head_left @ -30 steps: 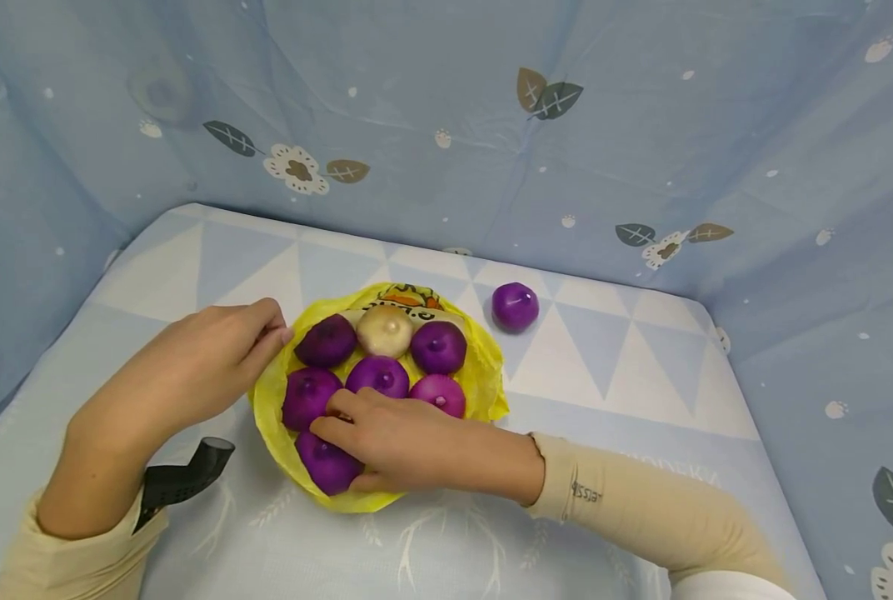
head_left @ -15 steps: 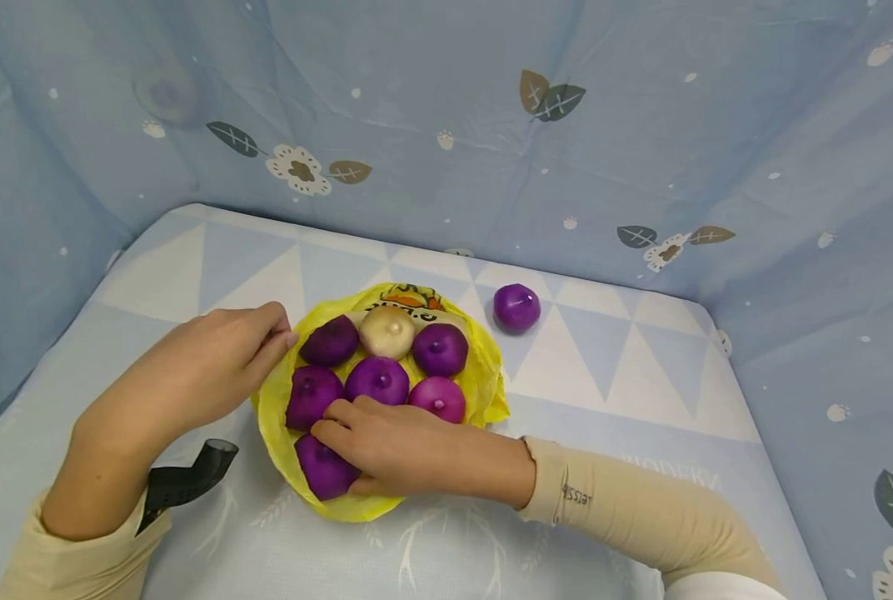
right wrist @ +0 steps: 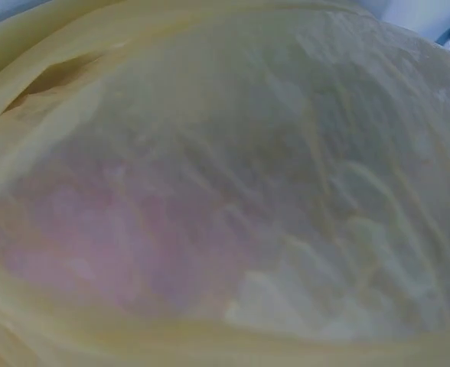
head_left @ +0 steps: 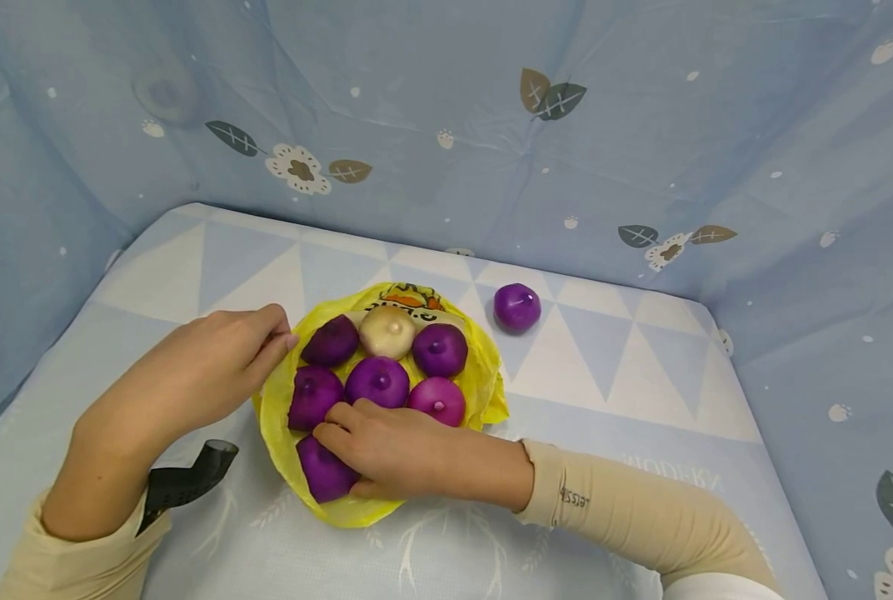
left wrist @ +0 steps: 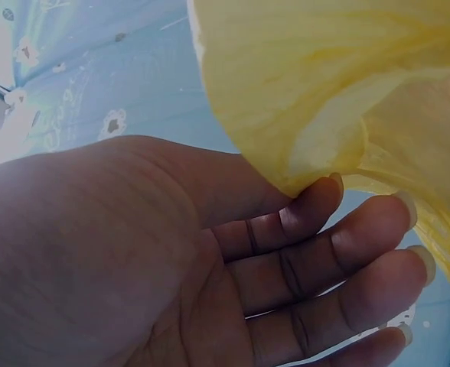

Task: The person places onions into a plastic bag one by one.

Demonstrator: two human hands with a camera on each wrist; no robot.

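Note:
My left hand [head_left: 202, 367] pinches the left rim of a yellow plastic bag [head_left: 277, 442] between thumb and index finger. In the left wrist view, the bag [left wrist: 286, 99] hangs from that pinch, and the other fingers are loosely bent. Inside the opened bag lie several purple onions [head_left: 377, 381] and one pale golden onion [head_left: 387, 332]. My right hand [head_left: 390, 450] reaches in from the right and grips the front-left purple onion [head_left: 325, 473], thumb and index finger against it. Whatever lies beneath its palm is hidden. In the right wrist view, the blurred bag wall [right wrist: 286, 176] fills the frame.
One loose purple onion [head_left: 517, 307] sits on the patterned cloth [head_left: 604, 358], behind and right of the bag. A blue printed curtain [head_left: 454, 192] encloses the back and sides. A black curved piece [head_left: 192, 477] sticks out at my left wrist.
My right hand and the front-left onion have shifted very slightly toward me, and the bag's front rim has come forward a little. My left hand keeps its pinch, almost unmoved.

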